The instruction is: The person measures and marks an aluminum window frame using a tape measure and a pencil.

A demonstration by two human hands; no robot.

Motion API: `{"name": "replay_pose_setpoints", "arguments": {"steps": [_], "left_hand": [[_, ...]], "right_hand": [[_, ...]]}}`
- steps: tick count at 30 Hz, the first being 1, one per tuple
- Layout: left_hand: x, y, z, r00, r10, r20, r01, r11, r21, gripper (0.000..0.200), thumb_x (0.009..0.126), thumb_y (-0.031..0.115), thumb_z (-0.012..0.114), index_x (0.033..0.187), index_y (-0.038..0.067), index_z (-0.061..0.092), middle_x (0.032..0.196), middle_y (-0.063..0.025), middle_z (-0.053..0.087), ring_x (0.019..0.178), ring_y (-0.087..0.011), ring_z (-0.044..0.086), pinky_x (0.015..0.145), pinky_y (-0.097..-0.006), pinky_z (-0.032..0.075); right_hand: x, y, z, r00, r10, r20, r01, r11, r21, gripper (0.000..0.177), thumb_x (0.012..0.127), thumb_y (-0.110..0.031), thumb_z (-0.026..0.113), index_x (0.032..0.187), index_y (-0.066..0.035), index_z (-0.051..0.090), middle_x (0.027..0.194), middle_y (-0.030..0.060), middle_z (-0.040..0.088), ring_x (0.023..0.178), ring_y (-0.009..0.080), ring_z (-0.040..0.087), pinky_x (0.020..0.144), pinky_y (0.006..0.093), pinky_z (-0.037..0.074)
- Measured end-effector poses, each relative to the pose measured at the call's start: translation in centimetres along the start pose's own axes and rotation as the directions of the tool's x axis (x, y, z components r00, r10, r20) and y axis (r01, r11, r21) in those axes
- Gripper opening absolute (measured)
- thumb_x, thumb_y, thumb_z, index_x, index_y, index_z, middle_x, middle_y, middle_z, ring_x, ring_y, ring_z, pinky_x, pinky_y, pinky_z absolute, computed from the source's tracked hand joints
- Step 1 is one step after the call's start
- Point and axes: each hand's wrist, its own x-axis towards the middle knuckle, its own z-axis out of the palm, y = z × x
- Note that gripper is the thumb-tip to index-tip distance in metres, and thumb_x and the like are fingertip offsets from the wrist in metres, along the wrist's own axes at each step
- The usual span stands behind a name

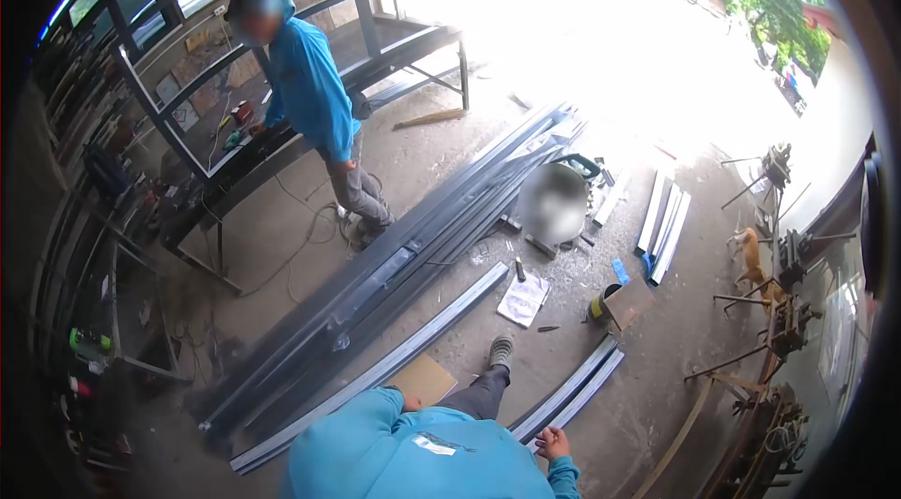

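Observation:
My left hand shows only in part past my blue sleeve, beside a tan board; its fingers are mostly hidden. My right hand is held low at my right side with its fingers curled together, and what they hold, if anything, is too small to make out. In this view its fingertips overlap the near end of a pair of metal profiles lying on the floor. A longer metal profile lies to my left, past the tan board.
A long stack of dark metal profiles crosses the floor. Ahead are an open notebook, a bucket, a blurred round-topped machine and short profiles. A co-worker stands at a metal frame. A dog stands by right-hand stands.

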Motion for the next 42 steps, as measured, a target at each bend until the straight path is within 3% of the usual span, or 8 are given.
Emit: {"name": "replay_pose_setpoints", "arguments": {"steps": [5, 7, 9, 16, 26, 32, 35, 42], "left_hand": [[5.7, 2.1, -10.9, 0.944, 0.285, 0.166, -0.322, 0.903, 0.285, 0.057, 0.083, 0.049, 0.064, 0.123, 0.007, 0.067, 0.124, -0.0146, 0.065, 0.115, -0.0248, 0.058, 0.102, -0.0430, 0.041], [6.4, 6.4, -14.6, 0.999, -0.030, -0.020, 0.030, 0.999, 0.025, 0.052, 0.085, 0.047, 0.059, 0.120, 0.010, 0.068, 0.124, -0.0169, 0.065, 0.113, -0.0303, 0.061, 0.097, -0.0424, 0.045], [5.8, 11.4, -21.3, 0.988, 0.156, -0.008, -0.136, 0.885, 0.445, 0.053, 0.085, 0.046, 0.056, 0.120, 0.008, 0.067, 0.125, -0.0188, 0.064, 0.115, -0.0337, 0.060, 0.098, -0.0428, 0.045], [5.6, 24.7, -38.7, 0.867, 0.174, -0.467, -0.283, 0.943, -0.175, 0.046, 0.087, 0.045, 0.057, 0.120, 0.013, 0.064, 0.118, -0.0123, 0.066, 0.110, -0.0295, 0.062, 0.093, -0.0392, 0.048], [12.6, 36.2, -35.8, 0.933, 0.156, -0.324, -0.301, 0.833, -0.465, 0.049, 0.088, 0.046, 0.054, 0.119, 0.010, 0.065, 0.118, -0.0092, 0.066, 0.106, -0.0243, 0.060, 0.092, -0.0398, 0.045], [13.7, 44.9, -38.8, 0.951, -0.061, -0.303, -0.128, 0.813, -0.567, 0.053, 0.086, 0.047, 0.059, 0.123, 0.010, 0.065, 0.124, -0.0109, 0.064, 0.113, -0.0245, 0.058, 0.097, -0.0382, 0.044], [4.1, 47.8, -46.3, 0.795, -0.393, -0.462, -0.149, 0.612, -0.777, 0.060, 0.085, 0.049, 0.060, 0.131, 0.011, 0.058, 0.126, -0.0140, 0.063, 0.113, -0.0291, 0.060, 0.097, -0.0388, 0.045], [-19.5, 45.3, -57.7, -0.097, -0.593, -0.800, -0.729, 0.590, -0.349, 0.104, 0.083, 0.042, 0.069, 0.155, 0.001, 0.006, 0.117, -0.0212, 0.063, 0.109, -0.0271, 0.061, 0.096, -0.0336, 0.044]], "right_hand": [[8.2, -8.5, -2.9, 0.957, -0.234, 0.173, 0.291, 0.747, -0.598, 0.053, 0.086, -0.044, 0.070, 0.120, -0.006, 0.058, 0.107, 0.0180, 0.068, 0.098, 0.0313, 0.067, 0.082, 0.0430, 0.054], [8.7, -16.1, -3.4, 0.972, -0.223, 0.069, 0.217, 0.755, -0.619, 0.052, 0.082, -0.044, 0.075, 0.115, -0.007, 0.059, 0.107, 0.0218, 0.067, 0.100, 0.0387, 0.065, 0.087, 0.0435, 0.051], [9.9, -21.3, -4.1, 0.950, -0.311, -0.008, 0.242, 0.754, -0.610, 0.050, 0.080, -0.042, 0.076, 0.111, -0.007, 0.059, 0.105, 0.0218, 0.067, 0.100, 0.0395, 0.064, 0.086, 0.0441, 0.051], [15.1, -40.7, -5.7, 0.892, -0.409, 0.191, 0.388, 0.479, -0.788, 0.039, 0.083, -0.035, 0.074, 0.107, -0.007, 0.061, 0.102, 0.0213, 0.067, 0.095, 0.0411, 0.064, 0.082, 0.0474, 0.050], [45.8, -53.3, -13.3, 0.562, 0.019, 0.827, 0.824, 0.078, -0.561, 0.039, 0.085, -0.047, 0.068, 0.099, -0.010, 0.068, 0.091, 0.0222, 0.070, 0.092, 0.0413, 0.067, 0.081, 0.0486, 0.053], [53.2, -58.1, -17.0, 0.331, 0.140, 0.933, 0.892, 0.278, -0.358, 0.048, 0.085, -0.044, 0.066, 0.121, -0.012, 0.061, 0.103, 0.0241, 0.069, 0.097, 0.0432, 0.066, 0.084, 0.0473, 0.053], [55.5, -59.3, -17.3, 0.373, 0.188, 0.909, 0.918, 0.067, -0.391, 0.035, 0.085, -0.030, 0.065, 0.116, -0.013, 0.063, 0.102, 0.0212, 0.070, 0.095, 0.0411, 0.067, 0.082, 0.0469, 0.053], [53.9, -64.8, -14.9, 0.117, 0.341, 0.933, 0.979, 0.118, -0.166, 0.024, 0.085, -0.018, 0.061, 0.107, -0.014, 0.067, 0.100, 0.0184, 0.070, 0.092, 0.0367, 0.068, 0.077, 0.0458, 0.053]]}}
